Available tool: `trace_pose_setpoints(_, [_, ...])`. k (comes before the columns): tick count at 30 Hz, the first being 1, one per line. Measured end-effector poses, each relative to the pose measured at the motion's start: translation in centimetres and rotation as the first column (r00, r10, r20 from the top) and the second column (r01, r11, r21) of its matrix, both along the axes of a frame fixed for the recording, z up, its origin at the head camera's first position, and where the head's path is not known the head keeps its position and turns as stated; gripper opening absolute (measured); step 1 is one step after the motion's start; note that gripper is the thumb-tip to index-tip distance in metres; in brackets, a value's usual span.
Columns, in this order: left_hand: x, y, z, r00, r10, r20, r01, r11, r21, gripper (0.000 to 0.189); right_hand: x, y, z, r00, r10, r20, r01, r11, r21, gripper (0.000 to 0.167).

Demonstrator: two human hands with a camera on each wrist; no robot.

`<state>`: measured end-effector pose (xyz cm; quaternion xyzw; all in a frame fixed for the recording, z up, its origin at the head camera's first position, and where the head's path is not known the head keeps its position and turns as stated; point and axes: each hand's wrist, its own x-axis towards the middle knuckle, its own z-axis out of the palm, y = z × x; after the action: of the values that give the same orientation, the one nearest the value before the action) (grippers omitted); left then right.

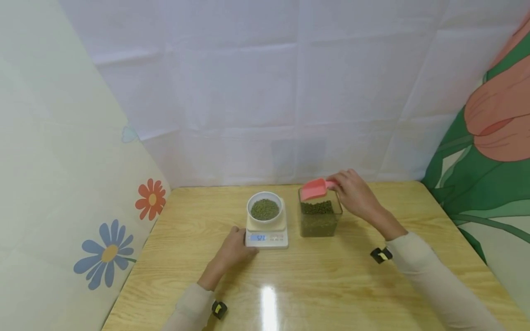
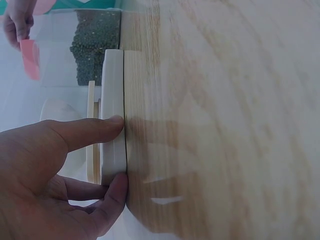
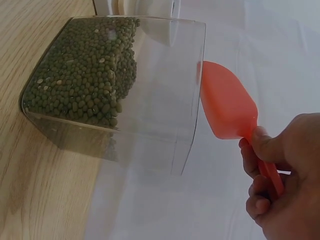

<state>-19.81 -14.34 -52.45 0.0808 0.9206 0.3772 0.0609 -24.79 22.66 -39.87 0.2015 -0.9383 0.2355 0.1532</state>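
My right hand (image 1: 352,191) grips the handle of a pink-red scoop (image 3: 227,102). In the head view the scoop is over the top of a clear square container (image 1: 318,230), which is partly filled with green mung beans (image 3: 82,75). My left hand (image 2: 65,175) holds the left front corner of a white kitchen scale (image 1: 267,240), thumb on the front side and fingers bent at the left side. On the scale's cream platform sits a white bowl (image 1: 266,221) with mung beans (image 1: 265,209) in it. The lit display (image 1: 258,237) seems to read 523.
Scale and container stand side by side on a wood-grain table (image 1: 323,285), a narrow gap between them. A white cloth (image 1: 232,92) hangs behind the table's back edge. Flower-patterned panels rise at left and right. Dark bands are on both wrists.
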Motion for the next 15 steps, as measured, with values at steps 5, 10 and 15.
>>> trace_pose_setpoints(5, [-0.09, -0.04, -0.05, 1.0, 0.001, -0.005, -0.001, 1.0, -0.01, 0.058, 0.07, 0.16, 0.08, 1.0, -0.01, -0.003, 0.011, 1.0, 0.027, 0.025])
trace_pose_setpoints(10, [-0.12, -0.06, -0.11, 1.0, -0.006, -0.009, 0.006, 1.0, -0.013, 0.058, 0.15, 0.33, 0.01, 1.0, -0.023, -0.004, 0.023, 0.998, 0.059, 0.023])
trace_pose_setpoints(15, [-0.07, -0.11, -0.16, 1.0, -0.009, -0.008, 0.009, 1.0, -0.011, 0.058, 0.17, 0.55, -0.35, 1.0, -0.022, -0.006, 0.023, 0.994, 0.103, 0.022])
